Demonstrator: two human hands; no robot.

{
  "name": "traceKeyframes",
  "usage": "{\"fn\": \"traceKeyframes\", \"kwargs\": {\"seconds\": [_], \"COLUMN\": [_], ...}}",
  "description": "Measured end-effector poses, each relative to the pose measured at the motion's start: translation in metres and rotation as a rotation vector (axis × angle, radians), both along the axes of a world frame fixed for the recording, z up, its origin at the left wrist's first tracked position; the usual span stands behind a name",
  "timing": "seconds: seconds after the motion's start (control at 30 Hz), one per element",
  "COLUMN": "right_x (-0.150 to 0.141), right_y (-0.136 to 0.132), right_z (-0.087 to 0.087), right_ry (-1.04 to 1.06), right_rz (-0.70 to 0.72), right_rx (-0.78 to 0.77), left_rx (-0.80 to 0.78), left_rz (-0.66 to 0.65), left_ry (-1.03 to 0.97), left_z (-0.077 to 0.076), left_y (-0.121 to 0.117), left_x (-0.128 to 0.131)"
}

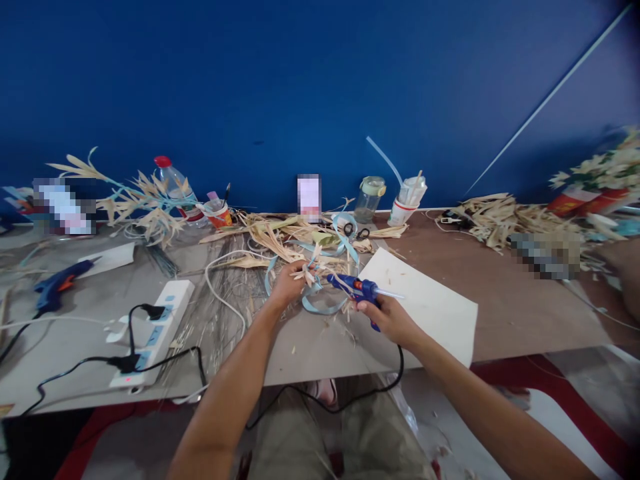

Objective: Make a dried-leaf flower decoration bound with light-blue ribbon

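Note:
My right hand (pixel 394 321) is wrapped round the handle of a blue hot glue gun (pixel 369 289), a clear glue stick jutting from its back end. The gun's nozzle points left, close to a small corn husk flower (pixel 308 269). That pale flower is pinched in the fingers of my left hand (pixel 287 284). Light blue ribbon (pixel 320 309) loops on the table below and around it. Dry corn husk strips (pixel 280 240) lie behind both hands, with black-handled scissors (pixel 356 232) among them. A white sheet (pixel 430 303) lies under and beyond my right hand.
A white power strip (pixel 173 300) with plugs and cords lies to the left, near a second glue gun (pixel 63 285) and thin wires (pixel 220 307). A phone (pixel 309 199), a glass jar (pixel 370 200), cups (pixel 403 210) and a bottle (pixel 175 183) stand along the blue wall.

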State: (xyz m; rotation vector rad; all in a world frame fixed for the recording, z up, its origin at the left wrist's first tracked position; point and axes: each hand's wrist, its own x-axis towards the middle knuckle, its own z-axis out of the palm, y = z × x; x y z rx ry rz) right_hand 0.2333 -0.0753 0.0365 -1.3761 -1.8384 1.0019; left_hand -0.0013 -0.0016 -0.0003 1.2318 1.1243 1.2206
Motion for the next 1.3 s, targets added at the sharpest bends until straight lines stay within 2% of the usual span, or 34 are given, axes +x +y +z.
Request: {"fn": "traceKeyframes", "kwargs": {"seconds": [0.17,0.3,0.57,0.9,0.97,1.03,1.1,1.13,1.23,1.3], "right_x": [0.01,0.024,0.077,0.101,0.103,0.099,0.087,0.077,0.036,0.006], "right_y": [0.003,0.009,0.027,0.043,0.042,0.037,0.032,0.03,0.028,0.031], "right_z": [0.005,0.005,-0.021,-0.054,-0.05,-0.038,-0.02,-0.011,0.007,0.008], "right_ry": [0.089,0.019,-0.357,-0.63,-0.662,-0.634,-0.477,-0.355,-0.079,0.052], "right_rz": [-0.025,-0.04,-0.211,-0.282,-0.287,-0.343,-0.402,-0.393,-0.187,-0.045], "right_rx": [-0.103,-0.026,0.155,0.144,0.17,0.261,0.362,0.355,0.114,-0.053], "left_rx": [-0.04,-0.046,-0.082,-0.069,-0.07,-0.071,-0.061,-0.054,-0.033,-0.024], "left_rz": [0.018,0.011,0.03,0.031,0.023,0.018,0.016,0.015,0.015,0.028], "left_ry": [-0.074,-0.08,-0.134,-0.183,-0.173,-0.167,-0.164,-0.161,-0.148,-0.143], "left_z": [0.004,0.004,0.005,0.012,0.012,0.013,0.013,0.013,0.013,0.013], "left_y": [-0.001,-0.002,-0.002,-0.006,-0.006,-0.005,-0.005,-0.005,-0.007,-0.008], "left_x": [0.002,0.002,0.004,0.006,0.006,0.007,0.007,0.007,0.006,0.006]}}
